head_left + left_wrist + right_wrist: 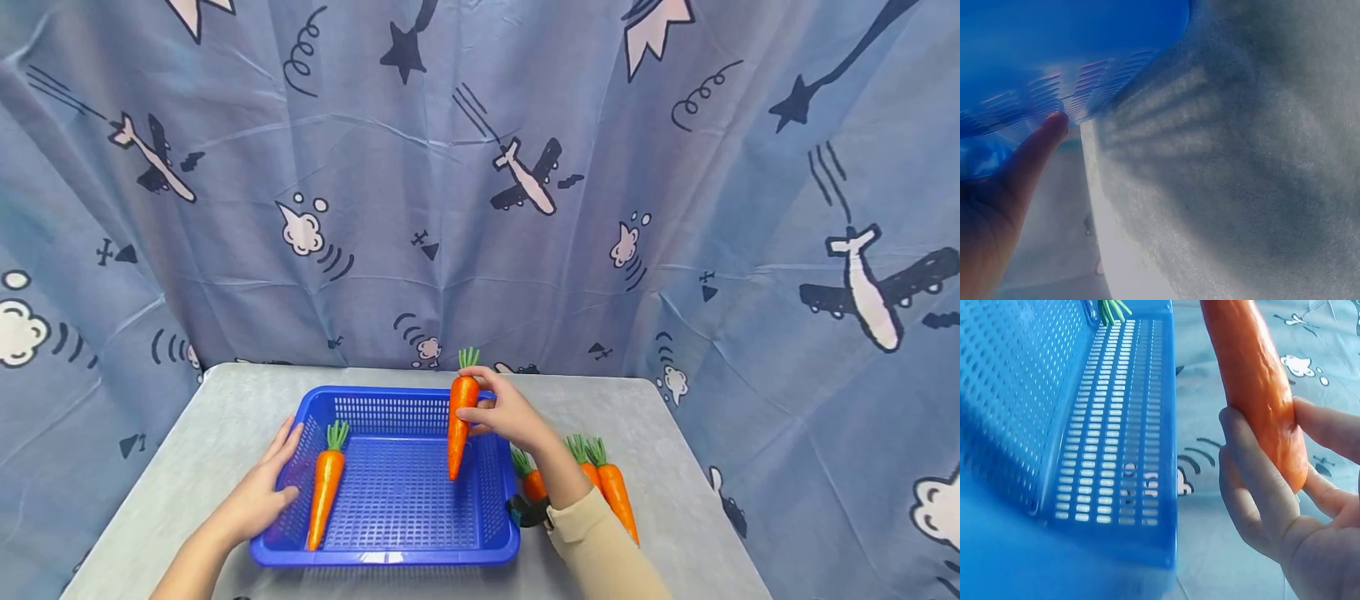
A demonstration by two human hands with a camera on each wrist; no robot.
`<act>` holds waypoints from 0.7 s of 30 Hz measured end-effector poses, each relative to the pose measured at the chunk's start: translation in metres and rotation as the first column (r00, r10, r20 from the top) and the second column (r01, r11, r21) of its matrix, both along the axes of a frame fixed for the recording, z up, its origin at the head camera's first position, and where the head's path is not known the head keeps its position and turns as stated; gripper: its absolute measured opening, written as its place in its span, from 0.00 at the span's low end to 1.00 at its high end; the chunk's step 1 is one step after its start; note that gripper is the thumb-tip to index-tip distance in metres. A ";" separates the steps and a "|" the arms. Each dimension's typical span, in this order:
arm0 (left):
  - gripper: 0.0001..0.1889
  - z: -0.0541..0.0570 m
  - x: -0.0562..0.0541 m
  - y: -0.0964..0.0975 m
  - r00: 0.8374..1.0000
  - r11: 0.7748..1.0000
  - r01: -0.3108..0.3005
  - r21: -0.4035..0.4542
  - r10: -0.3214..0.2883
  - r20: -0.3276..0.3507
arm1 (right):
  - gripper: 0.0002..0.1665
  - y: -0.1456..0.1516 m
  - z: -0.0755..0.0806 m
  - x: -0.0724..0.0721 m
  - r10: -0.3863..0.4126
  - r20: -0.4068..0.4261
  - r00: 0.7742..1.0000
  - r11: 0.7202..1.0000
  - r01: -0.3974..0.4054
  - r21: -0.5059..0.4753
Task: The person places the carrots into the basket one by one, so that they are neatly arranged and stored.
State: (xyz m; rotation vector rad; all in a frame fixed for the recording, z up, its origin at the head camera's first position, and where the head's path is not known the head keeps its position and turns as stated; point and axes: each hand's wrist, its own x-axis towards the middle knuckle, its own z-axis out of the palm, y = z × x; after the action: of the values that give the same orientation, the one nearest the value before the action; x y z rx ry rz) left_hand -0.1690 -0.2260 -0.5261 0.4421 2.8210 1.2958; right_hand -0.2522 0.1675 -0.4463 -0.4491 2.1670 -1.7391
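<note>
My right hand (508,408) pinches an orange carrot (462,408) with green stem stubs, above the right rear part of a blue plastic basket (390,558). The carrot hangs tip down; in the right wrist view, fingers and thumb grip its thick end. Inside the basket, along the left side, lies another carrot (326,500). My left hand (258,492) rests against the basket's left side with its fingers fairly straight. The left wrist view shows its thumb (1054,125) touching the slotted outer wall.
Right of the basket, carrots lie on the grey-white table (675,500): one near the basket (534,485), two farther right, including the outermost carrot (617,492). The right forearm partly covers them. A blue printed curtain (420,192) hangs behind the table and at its sides.
</note>
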 end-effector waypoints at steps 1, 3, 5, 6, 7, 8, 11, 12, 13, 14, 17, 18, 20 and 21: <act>0.49 0.000 0.000 0.000 1.000 1.000 0.000 0.000 0.000 0.000 | 0.37 -0.003 0.000 -0.001 0.007 0.003 1.000 1.000 -0.007 -0.007; 0.48 0.001 -0.001 0.000 1.000 1.000 0.003 -0.001 -0.003 -0.002 | 0.36 -0.009 0.001 -0.002 0.012 0.010 1.000 1.000 -0.012 -0.018; 0.48 0.001 -0.002 0.000 1.000 1.000 0.007 -0.001 -0.007 -0.002 | 0.36 -0.015 0.000 -0.003 0.021 0.007 1.000 1.000 -0.021 -0.022; 0.48 0.001 -0.002 0.000 1.000 1.000 0.007 -0.001 -0.007 -0.001 | 0.35 -0.018 -0.001 -0.003 0.027 0.006 1.000 0.999 -0.027 -0.022; 0.48 0.001 -0.002 0.000 1.000 1.000 0.008 -0.003 -0.008 0.000 | 0.35 -0.022 -0.002 -0.004 0.036 0.005 0.999 0.999 -0.036 -0.023; 0.48 0.000 -0.002 0.000 1.000 1.000 0.007 -0.004 -0.007 -0.001 | 0.35 -0.026 -0.002 -0.004 0.046 0.001 0.999 0.999 -0.046 -0.025; 0.48 -0.001 -0.001 -0.001 1.000 1.000 0.002 -0.008 -0.002 -0.007 | 0.35 -0.037 -0.004 -0.004 0.074 -0.002 0.997 0.997 -0.074 -0.028; 0.48 -0.002 -0.001 -0.001 1.000 1.000 0.000 -0.009 -0.001 -0.010 | 0.35 -0.041 -0.004 -0.004 0.079 -0.006 0.997 0.997 -0.080 -0.023; 0.48 -0.002 -0.001 -0.001 1.000 1.000 -0.001 -0.010 0.000 -0.012 | 0.35 -0.045 -0.004 -0.004 0.082 -0.004 0.997 0.996 -0.082 -0.024; 0.48 -0.003 -0.001 -0.001 1.000 1.000 -0.002 -0.014 0.002 -0.013 | 0.35 -0.048 -0.005 -0.004 0.085 -0.003 0.996 0.996 -0.085 -0.023; 0.48 -0.002 0.000 -0.001 1.000 1.000 -0.006 -0.018 0.005 -0.012 | 0.35 -0.058 -0.007 -0.005 0.094 0.004 0.996 0.996 -0.094 -0.002; 0.48 -0.002 0.000 -0.001 1.000 1.000 -0.006 -0.018 0.006 -0.009 | 0.35 -0.062 -0.008 -0.005 0.101 0.005 0.995 0.995 -0.101 0.005; 0.48 -0.002 0.000 -0.001 1.000 1.000 -0.006 -0.018 0.005 -0.007 | 0.36 -0.069 -0.010 -0.005 0.113 0.014 0.993 0.993 -0.114 0.014; 0.48 -0.002 0.000 -0.001 1.000 1.000 -0.004 -0.014 0.004 -0.007 | 0.36 -0.072 -0.012 -0.006 0.119 0.020 0.993 0.993 -0.120 0.014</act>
State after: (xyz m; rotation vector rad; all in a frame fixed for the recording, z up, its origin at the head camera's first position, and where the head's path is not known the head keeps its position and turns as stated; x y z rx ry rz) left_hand -0.1690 -0.2273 -0.5276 0.4420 2.8361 1.2776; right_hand -0.2581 0.0953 -0.4580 -0.5441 2.0937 -1.6548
